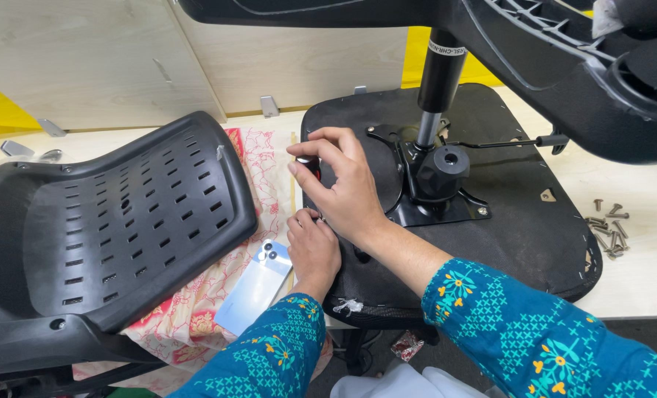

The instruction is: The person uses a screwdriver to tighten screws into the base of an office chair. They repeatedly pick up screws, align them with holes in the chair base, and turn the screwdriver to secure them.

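An upturned black chair seat (520, 221) lies on the table with a metal plate (435, 210), a gas cylinder (439, 81) and a round black knob (444, 169) on its underside. My right hand (343, 184) grips the dark handle of a tool (310, 166) standing upright at the seat's left edge. My left hand (312, 247) rests below it, fingers curled at the tool's lower end on the seat's edge. What the left fingers pinch is hidden.
A black slotted chair backrest (115, 221) lies at left on a red-patterned cloth (258, 173). A light-blue phone (255, 287) lies beside my left wrist. Several screws (609, 228) are scattered at right. The chair's star base (564, 66) hangs overhead. Wooden panels stand behind.
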